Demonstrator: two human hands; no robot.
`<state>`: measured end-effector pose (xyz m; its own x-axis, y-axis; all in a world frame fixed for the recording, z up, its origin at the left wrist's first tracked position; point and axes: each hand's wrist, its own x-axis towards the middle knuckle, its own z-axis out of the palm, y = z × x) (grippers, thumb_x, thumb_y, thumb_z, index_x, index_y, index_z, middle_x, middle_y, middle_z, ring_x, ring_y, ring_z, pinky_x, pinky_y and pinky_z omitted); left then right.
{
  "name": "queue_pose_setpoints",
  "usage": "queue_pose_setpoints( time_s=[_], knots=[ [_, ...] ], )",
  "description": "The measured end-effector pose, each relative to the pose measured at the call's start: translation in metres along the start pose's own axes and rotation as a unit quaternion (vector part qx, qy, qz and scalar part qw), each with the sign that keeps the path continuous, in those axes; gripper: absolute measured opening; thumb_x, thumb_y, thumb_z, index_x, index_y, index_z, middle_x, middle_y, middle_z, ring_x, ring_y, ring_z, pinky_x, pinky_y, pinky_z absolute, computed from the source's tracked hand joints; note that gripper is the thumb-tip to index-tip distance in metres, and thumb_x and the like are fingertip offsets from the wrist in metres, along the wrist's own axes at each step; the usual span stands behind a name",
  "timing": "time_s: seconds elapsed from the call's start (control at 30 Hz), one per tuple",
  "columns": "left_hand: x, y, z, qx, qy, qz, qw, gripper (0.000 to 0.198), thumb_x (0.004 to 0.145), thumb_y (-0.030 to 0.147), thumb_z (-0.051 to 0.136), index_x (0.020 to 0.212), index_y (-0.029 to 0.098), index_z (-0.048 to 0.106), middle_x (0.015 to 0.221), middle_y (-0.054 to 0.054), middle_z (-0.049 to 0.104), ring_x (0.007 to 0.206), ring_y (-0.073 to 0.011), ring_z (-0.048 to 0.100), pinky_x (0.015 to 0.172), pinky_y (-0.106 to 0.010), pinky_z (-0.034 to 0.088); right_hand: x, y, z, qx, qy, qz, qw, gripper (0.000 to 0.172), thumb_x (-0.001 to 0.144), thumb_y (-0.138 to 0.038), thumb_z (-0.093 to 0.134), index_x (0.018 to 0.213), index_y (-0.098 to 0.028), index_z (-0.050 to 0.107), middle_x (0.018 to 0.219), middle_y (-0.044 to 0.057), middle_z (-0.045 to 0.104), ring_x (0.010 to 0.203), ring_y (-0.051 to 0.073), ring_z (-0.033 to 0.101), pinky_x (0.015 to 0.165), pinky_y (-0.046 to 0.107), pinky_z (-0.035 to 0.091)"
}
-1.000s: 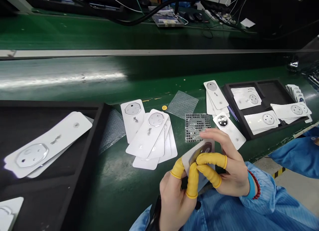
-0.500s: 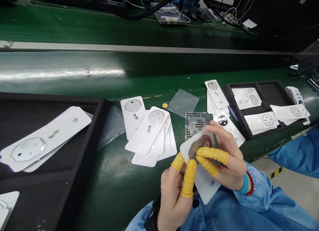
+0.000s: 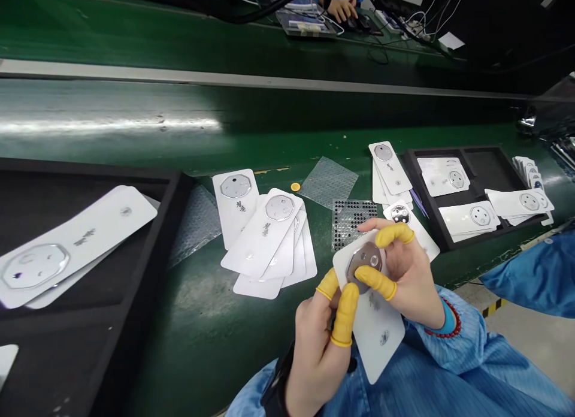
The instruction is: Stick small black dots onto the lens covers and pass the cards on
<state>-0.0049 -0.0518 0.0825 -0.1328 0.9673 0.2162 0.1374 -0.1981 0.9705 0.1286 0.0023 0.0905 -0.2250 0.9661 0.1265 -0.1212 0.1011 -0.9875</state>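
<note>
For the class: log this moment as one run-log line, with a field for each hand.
left hand: yellow-cotted fingers hold white card | right hand: yellow-cotted fingers on its octagonal metal piece

White backing card, octagonal metal cover at one end, tilted

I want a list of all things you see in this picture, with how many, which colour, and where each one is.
Held card: one, white, between both hands
Metal lens piece: one, grey, on held card
Loose cards: many, white, on bench and in trays
Foam tray: one, black, left
Divided tray: one, black, right
Bubble sheets: two, clear, on bench
Perforated sheet: one, clear with black dots, beside held card
Round sticker: one, yellow, on bench
Bench: one, green, under everything
Co-worker's hand: one, far side
Left hand: yellow finger cots, on held card
Right hand: yellow finger cots, red bracelet, on held card
</note>
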Motion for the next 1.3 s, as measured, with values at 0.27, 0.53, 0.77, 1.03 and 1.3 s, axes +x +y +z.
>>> queue_pose_setpoints(
  time_s=[0.27, 0.53, 0.77, 1.03, 1.3],
  knots=[
    [0.000, -0.002, 0.004, -0.120, -0.005, -0.076, 0.990, 0.020, 0.089, 0.020, 0.059, 0.098, 0.022, 0.076, 0.051, 0.005, 0.055, 0.039, -0.0083, 0.045, 0.038, -0.015, 0.042, 0.006, -0.007, -0.008, -0.001, -0.037, 0.073, 0.997, 0.027, 0.079, -0.024, 0.078, 0.090, -0.021, 0.053, 0.118, 0.007, 0.059, 0.073, 0.009, 0.058, 0.066, 0.025, 0.053],
    [0.002, 0.002, 0.004, -0.161, -0.004, -0.089, 0.983, 0.009, 0.085, 0.025, 0.069, 0.088, 0.021, 0.076, 0.052, 0.004, 0.061, 0.042, -0.0092, 0.053, 0.041, -0.015, 0.047, 0.001, -0.012, -0.005, -0.018, -0.033, 0.069, 0.997, 0.019, 0.082, -0.019, 0.072, 0.093, -0.022, 0.057, 0.119, 0.007, 0.059, 0.075, 0.011, 0.060, 0.063, 0.024, 0.055],
    [0.003, -0.003, 0.005, -0.150, -0.007, -0.127, 0.980, 0.017, 0.080, 0.020, 0.073, 0.096, 0.022, 0.075, 0.048, 0.008, 0.054, 0.040, -0.0068, 0.045, 0.043, -0.015, 0.044, -0.002, -0.018, -0.002, -0.042, -0.012, 0.069, 0.997, 0.017, 0.084, -0.024, 0.073, 0.091, -0.023, 0.057, 0.116, 0.005, 0.059, 0.074, 0.011, 0.060, 0.064, 0.025, 0.056],
    [0.002, 0.001, 0.008, -0.057, 0.061, -0.079, 0.993, 0.004, 0.075, 0.017, 0.073, 0.075, 0.019, 0.069, 0.042, 0.009, 0.047, 0.039, -0.0068, 0.042, 0.042, -0.016, 0.039, -0.007, -0.019, 0.002, -0.079, 0.000, 0.051, 0.996, 0.015, 0.082, -0.018, 0.072, 0.088, -0.023, 0.059, 0.116, 0.005, 0.062, 0.083, 0.015, 0.061, 0.068, 0.027, 0.054],
    [-0.005, -0.005, 0.009, -0.028, 0.073, -0.077, 0.994, 0.014, 0.082, 0.021, 0.069, 0.095, 0.022, 0.073, 0.045, 0.009, 0.051, 0.040, -0.0078, 0.045, 0.045, -0.016, 0.043, -0.007, -0.017, -0.005, 0.004, -0.034, 0.028, 0.999, 0.018, 0.088, -0.017, 0.068, 0.103, -0.026, 0.064, 0.126, 0.004, 0.061, 0.088, 0.014, 0.064, 0.077, 0.030, 0.058]
  ],
)
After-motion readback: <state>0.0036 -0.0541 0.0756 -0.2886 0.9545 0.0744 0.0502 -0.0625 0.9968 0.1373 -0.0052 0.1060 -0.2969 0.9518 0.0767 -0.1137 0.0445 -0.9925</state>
